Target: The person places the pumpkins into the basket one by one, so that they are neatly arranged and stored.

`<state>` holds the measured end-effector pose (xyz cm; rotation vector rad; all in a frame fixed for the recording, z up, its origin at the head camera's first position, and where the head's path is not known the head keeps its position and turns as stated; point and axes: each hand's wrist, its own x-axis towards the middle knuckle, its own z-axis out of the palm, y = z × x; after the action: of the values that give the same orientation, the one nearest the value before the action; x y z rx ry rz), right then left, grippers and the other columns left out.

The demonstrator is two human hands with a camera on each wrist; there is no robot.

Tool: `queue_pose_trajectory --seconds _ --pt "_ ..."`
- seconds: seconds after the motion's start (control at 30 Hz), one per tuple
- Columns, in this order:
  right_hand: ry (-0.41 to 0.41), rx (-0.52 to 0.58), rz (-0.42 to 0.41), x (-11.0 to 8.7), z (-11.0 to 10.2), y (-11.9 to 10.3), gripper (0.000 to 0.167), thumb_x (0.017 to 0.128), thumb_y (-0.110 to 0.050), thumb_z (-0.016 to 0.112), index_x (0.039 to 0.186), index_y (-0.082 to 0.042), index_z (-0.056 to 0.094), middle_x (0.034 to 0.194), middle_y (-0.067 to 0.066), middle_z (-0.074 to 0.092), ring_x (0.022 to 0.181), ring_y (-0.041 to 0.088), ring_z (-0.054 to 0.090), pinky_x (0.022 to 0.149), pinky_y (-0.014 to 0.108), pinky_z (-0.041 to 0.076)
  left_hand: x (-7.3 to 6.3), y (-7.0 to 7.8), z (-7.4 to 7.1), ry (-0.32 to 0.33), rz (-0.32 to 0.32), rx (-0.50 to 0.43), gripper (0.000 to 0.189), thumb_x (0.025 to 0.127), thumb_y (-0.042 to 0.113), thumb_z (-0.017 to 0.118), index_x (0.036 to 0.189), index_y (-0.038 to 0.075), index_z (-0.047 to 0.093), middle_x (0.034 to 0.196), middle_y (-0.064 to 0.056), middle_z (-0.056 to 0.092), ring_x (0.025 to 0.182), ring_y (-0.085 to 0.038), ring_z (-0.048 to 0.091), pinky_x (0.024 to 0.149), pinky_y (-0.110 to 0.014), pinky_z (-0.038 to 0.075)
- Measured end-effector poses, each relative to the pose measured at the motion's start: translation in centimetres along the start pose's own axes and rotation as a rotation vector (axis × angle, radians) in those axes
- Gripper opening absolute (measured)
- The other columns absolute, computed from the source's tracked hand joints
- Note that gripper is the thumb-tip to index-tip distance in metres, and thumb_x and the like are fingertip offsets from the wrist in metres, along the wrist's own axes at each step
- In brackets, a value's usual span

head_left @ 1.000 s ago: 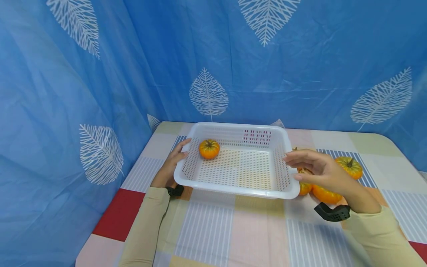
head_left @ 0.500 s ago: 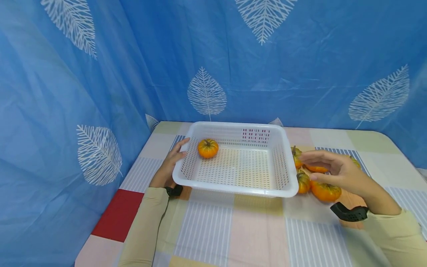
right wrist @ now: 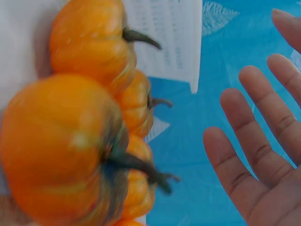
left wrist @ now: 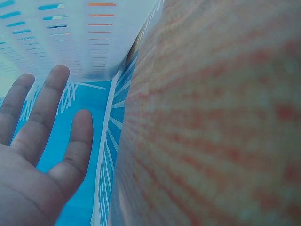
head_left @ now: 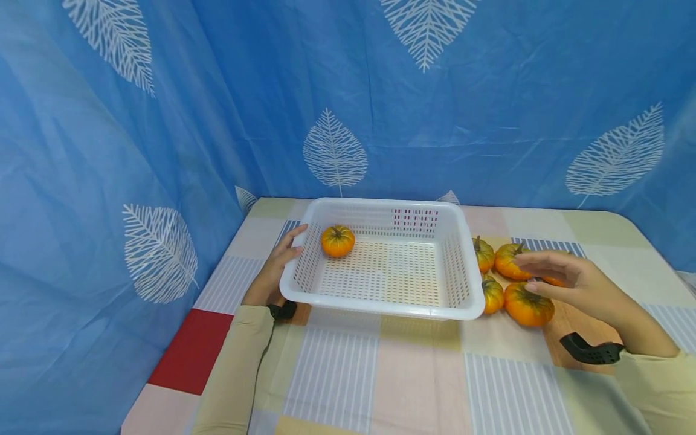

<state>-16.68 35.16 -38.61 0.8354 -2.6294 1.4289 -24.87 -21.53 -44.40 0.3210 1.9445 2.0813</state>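
A white perforated plastic basket [head_left: 380, 309] stands on the table, and one small orange pumpkin [head_left: 338, 241] lies in its left end. My left hand [head_left: 276, 263] is at the basket's left rim with fingers extended; the left wrist view shows these fingers [left wrist: 59, 77] beside the basket's wall. On the right, my right hand [head_left: 579, 281] hovers over a group of small pumpkins, holding nothing, its fingers spread in the right wrist view. A larger pumpkin [head_left: 527, 305] lies nearest below it. Beside that are a smaller pumpkin [head_left: 492, 294] and others further back, one partly covered by the hand.
A checked and striped cloth [head_left: 337, 374] covers the table. Blue curtain [head_left: 489, 121] with white leaf prints hangs behind and along the left side. The pumpkins lie close to the basket's right wall. Black straps [head_left: 591, 350] sit on both wrists.
My right hand has moved right, away from the basket's right rim to above the pumpkins, uncovering those nearest the basket. The left hand stays at the left rim.
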Motion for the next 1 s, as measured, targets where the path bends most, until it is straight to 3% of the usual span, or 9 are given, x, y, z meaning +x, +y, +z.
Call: queue_pose_trajectory --seconds 0.3,0.77,0.9,1.0 --pt "-0.022 -0.021 0.061 -1.0 -0.4 1.7 0.050 0.095 0.014 0.070 0.143 0.003 0.062 0.135 -0.022 0.065 0.121 -0.011 0.060 0.093 0.008 0.049 0.4 -0.3 -0.4 -0.018 0.056 0.020 0.070 0.109 0.016 0.040 0.172 0.008 0.012 0.178 -0.021 0.013 0.140 -0.049 0.041 0.099 -0.038 0.057" --pt "-0.060 -0.009 0.038 -2.3 -0.2 4.7 0.054 0.092 0.016 0.072 0.144 0.005 0.061 0.140 -0.024 0.063 0.125 -0.014 0.055 0.095 0.007 0.046 0.5 -0.3 -0.3 -0.022 0.063 0.029 0.069 0.108 0.017 0.039 0.172 0.010 0.013 0.179 -0.021 0.011 0.142 -0.049 0.039 0.099 -0.041 0.057" --pt "-0.048 -0.047 0.057 -2.6 -0.1 5.3 0.057 0.089 0.013 0.077 0.143 0.004 0.062 0.139 -0.027 0.062 0.123 -0.015 0.054 0.095 0.005 0.043 0.6 -0.4 -0.3 -0.022 0.060 0.019 0.070 0.109 0.017 0.040 0.173 0.011 0.013 0.179 -0.019 0.011 0.142 -0.048 0.039 0.099 -0.042 0.057" --pt "-0.047 -0.069 0.098 -2.8 -0.1 5.6 0.057 0.090 0.009 0.079 0.144 0.004 0.061 0.137 -0.029 0.060 0.121 -0.016 0.053 0.094 0.006 0.044 0.6 -0.5 -0.3 -0.034 0.077 0.018 0.070 0.108 0.014 0.038 0.172 0.006 0.011 0.178 -0.023 0.011 0.140 -0.049 0.040 0.097 -0.038 0.058"
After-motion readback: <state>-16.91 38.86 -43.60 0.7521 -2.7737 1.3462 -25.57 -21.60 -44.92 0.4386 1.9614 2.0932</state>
